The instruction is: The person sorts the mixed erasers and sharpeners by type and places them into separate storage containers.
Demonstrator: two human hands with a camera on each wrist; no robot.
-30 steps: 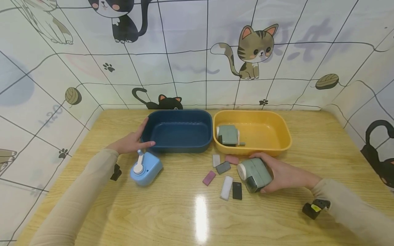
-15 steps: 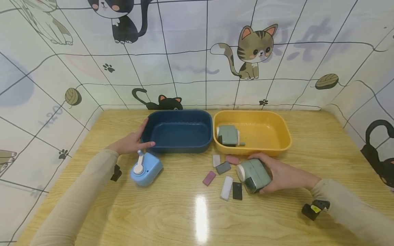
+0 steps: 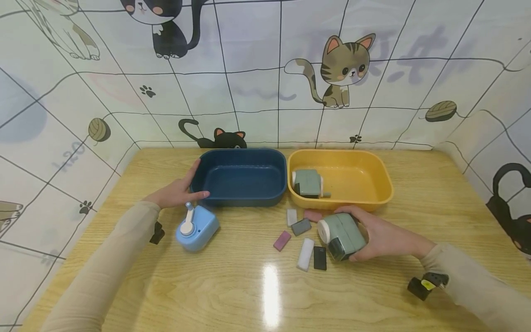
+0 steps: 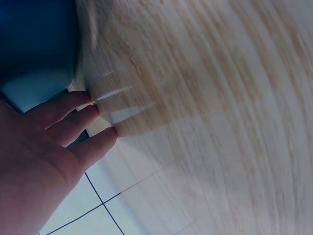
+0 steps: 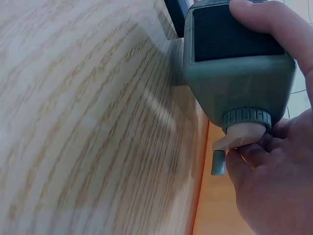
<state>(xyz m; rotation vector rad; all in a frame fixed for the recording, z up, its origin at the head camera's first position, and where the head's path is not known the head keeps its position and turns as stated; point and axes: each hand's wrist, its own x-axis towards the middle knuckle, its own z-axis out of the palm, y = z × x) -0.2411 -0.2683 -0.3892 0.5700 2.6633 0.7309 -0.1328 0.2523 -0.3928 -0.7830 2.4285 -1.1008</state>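
My right hand (image 3: 383,235) grips a green hand-crank pencil sharpener (image 3: 342,236) at the table just in front of the yellow bin (image 3: 344,203). In the right wrist view, its thumb lies on the dark panel (image 5: 230,36), and the other fingers are by the crank (image 5: 218,161). My left hand (image 3: 175,191) rests at the near left corner of the dark blue bin (image 3: 244,202), fingers spread; several fingertips touch the table in the left wrist view. A light blue crank sharpener (image 3: 201,226) stands just below that hand. Inside the yellow bin is another green sharpener (image 3: 308,180).
Several eraser-like blocks lie left of the held sharpener: a long white block (image 3: 305,253), a black block (image 3: 320,257), a grey block (image 3: 301,226), a purple block (image 3: 282,240), a pink block (image 3: 313,216) and a small white block (image 3: 292,217). A cat-print backdrop (image 3: 257,92) surrounds the table.
The green sharpener in my right hand has shifted very slightly left and tilted a little. My left hand, both bins and the blocks stay where they were.
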